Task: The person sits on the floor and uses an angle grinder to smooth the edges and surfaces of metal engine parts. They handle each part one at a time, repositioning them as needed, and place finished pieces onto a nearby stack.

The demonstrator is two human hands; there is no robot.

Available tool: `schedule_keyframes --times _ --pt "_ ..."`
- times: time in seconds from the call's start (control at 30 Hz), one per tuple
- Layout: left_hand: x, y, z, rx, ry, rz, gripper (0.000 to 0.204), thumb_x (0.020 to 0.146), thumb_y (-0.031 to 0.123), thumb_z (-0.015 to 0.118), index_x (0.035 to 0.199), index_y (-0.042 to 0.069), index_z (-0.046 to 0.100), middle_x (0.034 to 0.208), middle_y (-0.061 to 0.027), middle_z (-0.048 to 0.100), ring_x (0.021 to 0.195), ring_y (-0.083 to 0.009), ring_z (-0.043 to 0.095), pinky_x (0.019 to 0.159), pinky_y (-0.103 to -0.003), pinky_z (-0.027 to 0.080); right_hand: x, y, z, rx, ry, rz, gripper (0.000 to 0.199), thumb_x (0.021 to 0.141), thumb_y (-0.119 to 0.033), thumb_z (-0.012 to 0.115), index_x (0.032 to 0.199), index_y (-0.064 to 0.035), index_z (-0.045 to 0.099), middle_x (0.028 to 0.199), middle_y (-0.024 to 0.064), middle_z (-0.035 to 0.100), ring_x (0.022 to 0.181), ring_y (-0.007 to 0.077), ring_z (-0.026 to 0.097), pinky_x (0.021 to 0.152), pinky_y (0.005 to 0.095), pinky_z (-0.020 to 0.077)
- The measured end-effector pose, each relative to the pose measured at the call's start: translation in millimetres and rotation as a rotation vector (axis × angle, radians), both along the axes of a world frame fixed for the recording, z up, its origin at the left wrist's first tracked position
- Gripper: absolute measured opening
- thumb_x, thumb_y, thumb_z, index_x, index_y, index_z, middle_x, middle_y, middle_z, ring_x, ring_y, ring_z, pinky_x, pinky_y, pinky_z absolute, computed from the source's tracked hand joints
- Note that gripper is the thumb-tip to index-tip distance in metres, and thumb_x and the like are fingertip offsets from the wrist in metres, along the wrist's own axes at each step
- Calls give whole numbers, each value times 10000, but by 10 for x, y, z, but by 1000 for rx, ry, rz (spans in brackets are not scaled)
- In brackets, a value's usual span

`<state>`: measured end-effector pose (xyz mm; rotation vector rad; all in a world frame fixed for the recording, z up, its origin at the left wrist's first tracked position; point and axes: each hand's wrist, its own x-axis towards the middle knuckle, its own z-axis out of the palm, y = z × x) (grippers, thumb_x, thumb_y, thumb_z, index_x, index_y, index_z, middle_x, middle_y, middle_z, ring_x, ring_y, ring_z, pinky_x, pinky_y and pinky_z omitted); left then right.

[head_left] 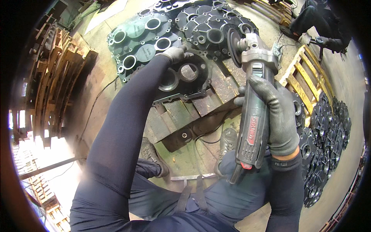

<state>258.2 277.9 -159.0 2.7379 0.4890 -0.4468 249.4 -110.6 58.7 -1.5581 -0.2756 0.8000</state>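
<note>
A grey angle grinder with a round dark disc is gripped around its body by the right hand in a rough knitted grey glove. Its long body points up and away, disc end farthest. The gloved left hand is closed on the top edge of a flat dark metal plate with round holes, which is laid on worn metal blocks.

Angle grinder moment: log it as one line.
left hand: gloved, on cast metal plate | right hand: gloved, gripping angle grinder, disc raised | plate rests on metal blocks | more castings behind
</note>
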Motion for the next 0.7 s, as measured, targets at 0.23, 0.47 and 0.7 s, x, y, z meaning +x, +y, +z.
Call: schedule_keyframes --times 0.23,0.47,0.7 --pt "-446 -328 -223 -4 -319 -59 442 1032 373 586 1340 65 511 1098 -270 703 1093 -451 670 919 -520 518 -47 120 -32 80 63 -97 413 914 -314 780 1088 31 633 848 92 691 696 174 731 592 279 580" --pt "-1243 -861 -375 139 -205 69 848 834 544 794 1445 49 476 1261 -275 623 1102 -445 667 971 -496 533 -113 64 -32 39 41 -31 480 896 -363 789 1105 34 619 853 94 675 719 183 733 599 280 586" --pt "-1453 -923 -770 148 -152 145 1110 773 540 849 1581 13 301 1355 -278 533 1237 -465 570 1058 -529 471 -173 34 -7 -6 8 -8 479 913 -352 761 1122 48 599 839 106 682 702 177 728 598 286 588"
